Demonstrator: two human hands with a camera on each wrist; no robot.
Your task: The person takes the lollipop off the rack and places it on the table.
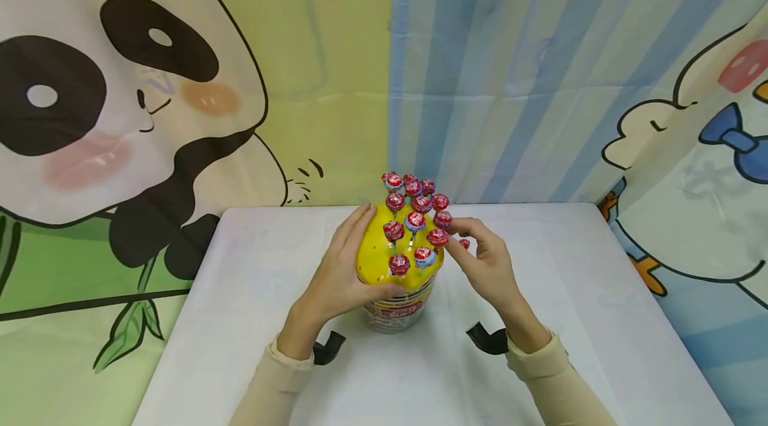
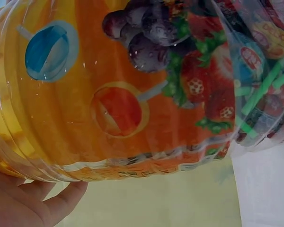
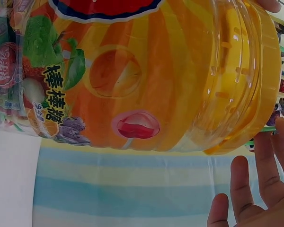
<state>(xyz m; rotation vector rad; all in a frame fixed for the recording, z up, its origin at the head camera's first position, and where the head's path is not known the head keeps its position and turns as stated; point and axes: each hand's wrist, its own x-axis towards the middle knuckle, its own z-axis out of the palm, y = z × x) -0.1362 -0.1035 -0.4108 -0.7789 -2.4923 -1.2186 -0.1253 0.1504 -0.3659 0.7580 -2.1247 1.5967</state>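
A clear plastic jar [image 1: 393, 319] of wrapped lollipops stands upright on the table, with a fruit-printed orange label [image 2: 118, 146]. Its yellow lid [image 1: 373, 249] carries several red-wrapped lollipops [image 1: 399, 265], sticks down in it. My left hand [image 1: 345, 269] holds the lid from the left, thumb along the front and fingers round the far side. At the lid's right edge my right hand [image 1: 489, 266] pinches a lollipop [image 1: 443, 219] between thumb and forefinger. In the right wrist view a green stick [image 3: 269, 128] shows at those fingertips. Another lollipop head [image 1: 465, 243] shows beside the right fingers.
The jar stands on a white-covered table [image 1: 258, 246] near its far edge. Behind hangs a printed curtain [image 1: 336, 79] with a panda and a white bird figure. Black curved pieces [image 1: 489, 339] show at both wrists.
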